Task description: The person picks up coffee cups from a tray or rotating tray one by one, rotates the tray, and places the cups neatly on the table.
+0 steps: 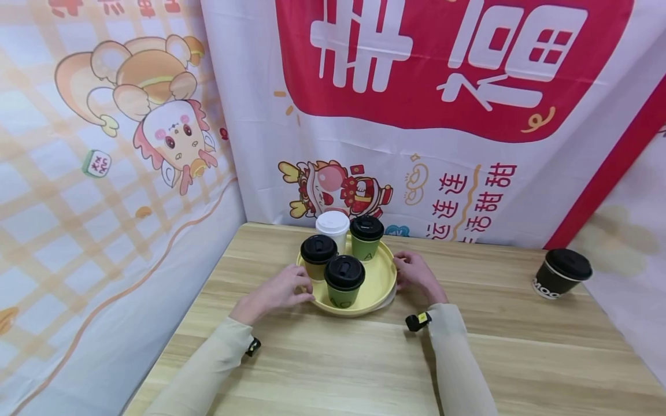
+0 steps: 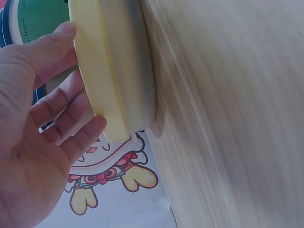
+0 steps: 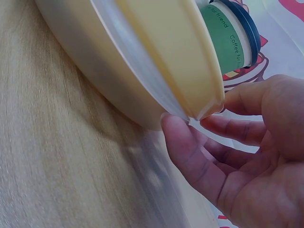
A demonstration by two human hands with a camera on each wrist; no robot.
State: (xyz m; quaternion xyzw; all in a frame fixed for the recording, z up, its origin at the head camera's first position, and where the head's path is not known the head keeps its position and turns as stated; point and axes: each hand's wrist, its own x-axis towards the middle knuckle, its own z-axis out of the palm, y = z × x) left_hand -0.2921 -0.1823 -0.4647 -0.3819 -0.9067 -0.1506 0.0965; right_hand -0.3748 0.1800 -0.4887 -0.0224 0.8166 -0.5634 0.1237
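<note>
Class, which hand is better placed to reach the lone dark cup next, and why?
Probably the right hand, at the side of the yellow tray nearer the dark cup; the left hand is farther away.

Cartoon-printed cloth [image 1: 416, 127] hangs behind a pale wood-grain table [image 1: 338, 370].

Between the fingers of left hand [image 1: 281, 290] and right hand [image 1: 418, 274], passage is being blocked by four cups [image 1: 344, 284] on a yellow tray [image 1: 378, 278]; beyond, by a cloth backdrop [image 1: 385, 124]. Nearer than the fingers, room is being left over the tabletop [image 1: 333, 370].
</note>
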